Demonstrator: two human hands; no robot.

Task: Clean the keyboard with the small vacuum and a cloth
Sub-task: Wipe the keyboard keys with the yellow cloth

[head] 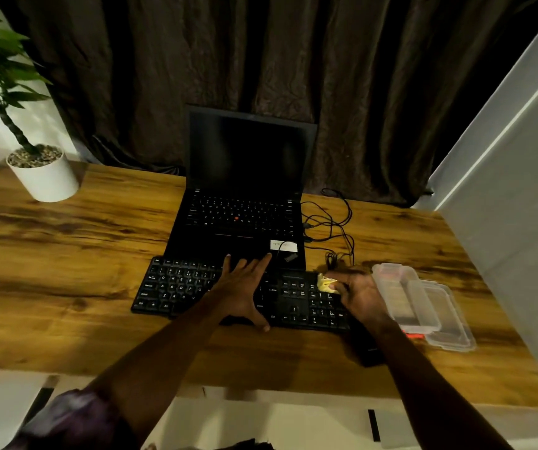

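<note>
A black keyboard (176,287) lies on the wooden desk (82,254) in front of an open laptop. My left hand (244,287) rests flat on the keyboard's middle with the fingers spread straight. My right hand (358,295) is over the keyboard's right end, by the number keys, and pinches a small crumpled yellow cloth (325,283) against the keys. No vacuum shows in this view.
The black laptop (244,203) stands open just behind the keyboard, its screen dark. Black cables (335,222) loop to its right. A clear plastic box with its lid (423,306) sits at the right. A potted plant (43,173) stands back left.
</note>
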